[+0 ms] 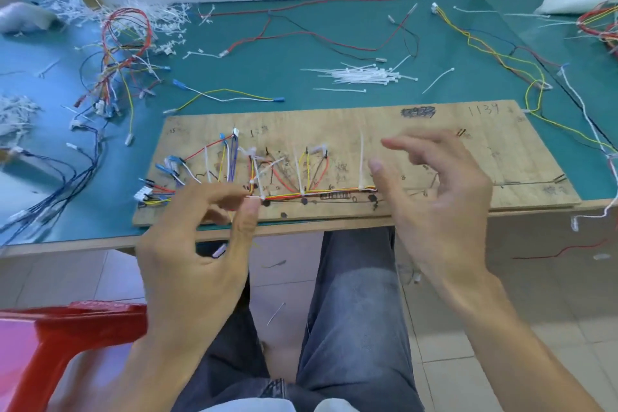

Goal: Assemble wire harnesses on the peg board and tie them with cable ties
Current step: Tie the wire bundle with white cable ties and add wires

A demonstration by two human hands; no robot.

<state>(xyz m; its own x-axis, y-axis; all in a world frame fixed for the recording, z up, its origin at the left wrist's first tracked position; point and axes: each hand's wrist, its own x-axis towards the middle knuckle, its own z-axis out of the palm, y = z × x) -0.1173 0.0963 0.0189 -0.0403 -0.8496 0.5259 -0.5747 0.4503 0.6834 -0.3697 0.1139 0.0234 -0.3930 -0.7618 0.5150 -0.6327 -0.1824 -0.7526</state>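
Note:
A plywood peg board (418,124) lies at the table's near edge. A harness of red, yellow, white and blue wires (321,192) runs along its lower left, with several white cable ties (362,160) standing up from it. My left hand (197,244) pinches the wire bundle and a cable tie near the board's lower left, between thumb and forefinger. Above the middle of the board my right hand (434,197) hovers with fingers loosely spread, and it holds nothing.
A heap of loose white cable ties (364,75) lies on the green mat (301,97) behind the board. Tangled wire bundles (117,57) and cut tie ends sit at the left, loose wires (501,57) at the right. A red stool (50,338) stands at lower left.

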